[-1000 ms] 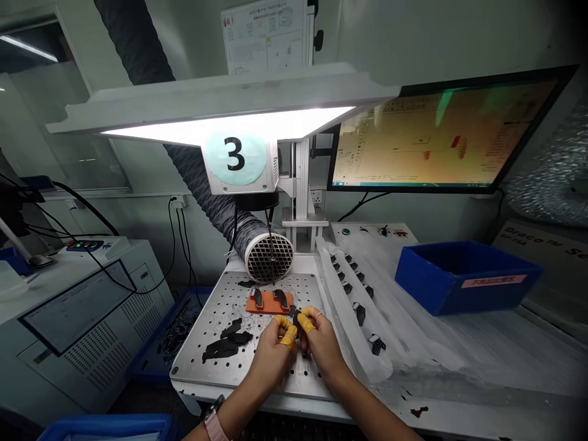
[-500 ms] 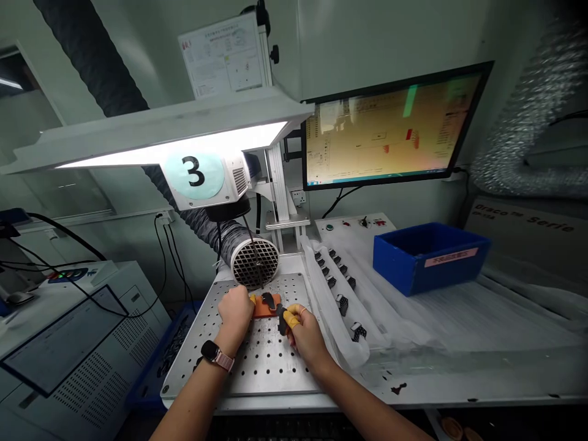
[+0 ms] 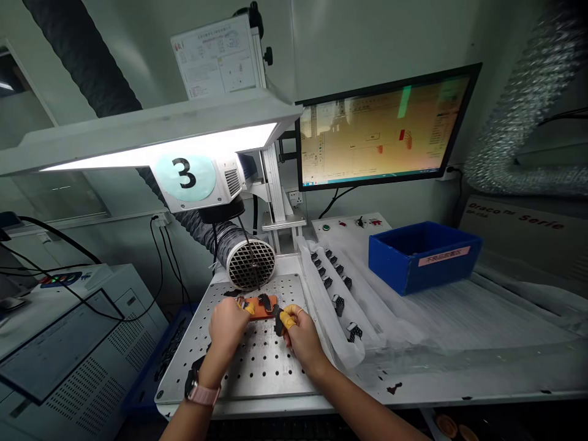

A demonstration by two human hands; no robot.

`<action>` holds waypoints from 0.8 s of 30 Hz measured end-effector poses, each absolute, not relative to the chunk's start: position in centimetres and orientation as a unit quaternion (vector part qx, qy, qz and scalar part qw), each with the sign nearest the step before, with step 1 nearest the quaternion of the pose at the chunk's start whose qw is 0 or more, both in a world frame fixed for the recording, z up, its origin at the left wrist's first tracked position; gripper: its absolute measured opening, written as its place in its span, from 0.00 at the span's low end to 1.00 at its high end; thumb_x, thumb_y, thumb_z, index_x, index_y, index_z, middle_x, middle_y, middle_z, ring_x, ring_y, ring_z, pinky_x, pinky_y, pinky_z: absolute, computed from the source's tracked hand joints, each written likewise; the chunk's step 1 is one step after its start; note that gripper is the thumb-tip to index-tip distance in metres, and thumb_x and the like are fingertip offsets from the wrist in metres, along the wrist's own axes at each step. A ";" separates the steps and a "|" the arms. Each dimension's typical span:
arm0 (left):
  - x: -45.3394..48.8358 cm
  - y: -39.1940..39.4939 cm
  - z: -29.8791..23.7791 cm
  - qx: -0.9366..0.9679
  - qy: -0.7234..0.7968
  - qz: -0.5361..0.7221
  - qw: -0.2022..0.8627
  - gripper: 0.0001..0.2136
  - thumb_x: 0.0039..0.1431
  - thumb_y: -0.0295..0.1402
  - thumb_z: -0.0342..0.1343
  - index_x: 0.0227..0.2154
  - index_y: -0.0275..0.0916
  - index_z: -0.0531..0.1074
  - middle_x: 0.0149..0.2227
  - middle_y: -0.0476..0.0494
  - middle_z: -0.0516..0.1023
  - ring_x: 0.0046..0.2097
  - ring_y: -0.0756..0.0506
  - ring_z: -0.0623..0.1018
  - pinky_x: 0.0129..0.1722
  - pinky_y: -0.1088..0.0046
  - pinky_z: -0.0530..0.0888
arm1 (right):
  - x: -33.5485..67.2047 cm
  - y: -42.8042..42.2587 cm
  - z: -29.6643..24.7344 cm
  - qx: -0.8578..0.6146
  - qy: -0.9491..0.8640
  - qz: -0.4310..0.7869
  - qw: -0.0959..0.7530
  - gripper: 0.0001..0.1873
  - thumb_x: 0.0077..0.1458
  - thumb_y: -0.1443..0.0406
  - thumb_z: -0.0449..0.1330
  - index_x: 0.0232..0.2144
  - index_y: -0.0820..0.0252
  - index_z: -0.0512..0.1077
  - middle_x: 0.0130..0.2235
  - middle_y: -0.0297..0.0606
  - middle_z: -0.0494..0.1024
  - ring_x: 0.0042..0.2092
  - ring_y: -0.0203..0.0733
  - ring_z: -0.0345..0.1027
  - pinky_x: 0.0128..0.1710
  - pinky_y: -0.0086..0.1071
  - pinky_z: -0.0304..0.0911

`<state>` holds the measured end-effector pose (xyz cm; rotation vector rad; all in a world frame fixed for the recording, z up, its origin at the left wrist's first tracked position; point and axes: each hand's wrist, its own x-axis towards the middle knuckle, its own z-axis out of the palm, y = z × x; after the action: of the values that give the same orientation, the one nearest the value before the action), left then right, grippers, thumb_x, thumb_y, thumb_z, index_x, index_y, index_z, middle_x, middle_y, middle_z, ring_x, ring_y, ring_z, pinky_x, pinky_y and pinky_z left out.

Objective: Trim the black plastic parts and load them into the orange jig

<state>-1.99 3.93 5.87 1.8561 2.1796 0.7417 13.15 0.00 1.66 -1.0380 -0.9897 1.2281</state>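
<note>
My right hand (image 3: 301,335), with yellow finger covers, pinches a small black part (image 3: 278,321) beside the right end of an orange block (image 3: 258,313). Another small black piece (image 3: 265,301) sits on top of that block. At the block's left end is my left hand (image 3: 228,324), closed, a yellow cover on one finger. Something small and dark shows at its fingertips, too small to make out. The block lies on a perforated metal plate (image 3: 257,367), under a white machine head (image 3: 193,184) marked 3.
Several small black parts (image 3: 339,304) stand in rows on white foam sheeting (image 3: 395,318) to the right. Behind them is a blue bin (image 3: 425,269). An extraction hose with a grille (image 3: 251,264) opens behind the plate. A monitor (image 3: 386,135) hangs at the back.
My left hand has drawn slightly left from the block and turned, with something dark now showing at its fingertips. The right hand still holds its black part. The view has shifted slightly.
</note>
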 end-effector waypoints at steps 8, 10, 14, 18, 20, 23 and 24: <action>-0.2 -0.8 4.5 0.676 0.687 0.234 0.128 0.12 0.56 0.42 0.49 0.24 0.39 0.68 0.27 0.38 0.76 0.31 0.40 0.75 0.30 0.70 0.65 | 13.1 0.1 1.4 -0.419 -0.450 0.516 0.596 0.09 0.47 0.59 0.57 0.24 0.59 0.65 0.20 0.29 0.67 0.18 0.31 0.54 0.17 0.24 0.49; -1.0 -0.9 4.8 0.684 0.614 0.323 0.224 0.11 0.56 0.41 0.51 0.30 0.39 0.70 0.31 0.41 0.76 0.33 0.43 0.75 0.31 0.71 0.67 | 13.1 -0.1 1.5 -0.394 -0.501 0.499 0.587 0.07 0.48 0.61 0.59 0.27 0.61 0.70 0.23 0.32 0.71 0.24 0.35 0.61 0.23 0.26 0.57; -3.3 -1.1 5.0 0.704 0.507 0.378 0.324 0.10 0.49 0.37 0.59 0.33 0.38 0.73 0.33 0.44 0.77 0.33 0.46 0.73 0.32 0.73 0.69 | 13.1 -0.7 1.4 -0.368 -0.618 0.454 0.526 0.06 0.50 0.66 0.59 0.30 0.61 0.76 0.33 0.38 0.75 0.36 0.42 0.68 0.37 0.31 0.63; -5.9 0.1 4.8 0.658 0.528 0.410 0.346 0.07 0.43 0.32 0.62 0.28 0.36 0.74 0.28 0.45 0.77 0.30 0.47 0.74 0.31 0.73 0.71 | 12.8 -1.1 1.3 -0.469 -0.712 0.302 0.426 0.12 0.52 0.69 0.55 0.38 0.59 0.77 0.37 0.39 0.74 0.35 0.42 0.68 0.36 0.32 0.62; -6.8 1.5 4.8 0.592 0.548 0.461 0.369 0.13 0.40 0.31 0.64 0.33 0.36 0.74 0.24 0.49 0.75 0.26 0.49 0.73 0.27 0.75 0.69 | 12.7 -1.2 1.3 -0.523 -0.731 0.232 0.373 0.16 0.52 0.70 0.56 0.44 0.59 0.74 0.40 0.41 0.72 0.37 0.43 0.67 0.37 0.33 0.62; -7.4 4.2 4.7 0.520 0.565 0.509 0.388 0.23 0.36 0.30 0.65 0.40 0.35 0.72 0.18 0.56 0.70 0.20 0.52 0.69 0.19 0.79 0.64 | 12.5 -1.3 1.4 -0.550 -0.757 0.183 0.300 0.18 0.52 0.67 0.58 0.47 0.58 0.72 0.43 0.41 0.69 0.41 0.46 0.67 0.39 0.33 0.62; -7.4 5.0 4.6 0.512 0.565 0.515 0.391 0.23 0.35 0.29 0.65 0.40 0.34 0.72 0.18 0.55 0.71 0.20 0.52 0.69 0.20 0.79 0.65 | 12.5 -1.2 1.5 -0.551 -0.765 0.175 0.283 0.18 0.52 0.66 0.58 0.47 0.58 0.73 0.43 0.41 0.69 0.42 0.46 0.67 0.39 0.33 0.62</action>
<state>-7.37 5.04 4.62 1.3004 1.4345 1.3092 12.52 -1.23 1.46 -1.4761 -2.0475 0.4683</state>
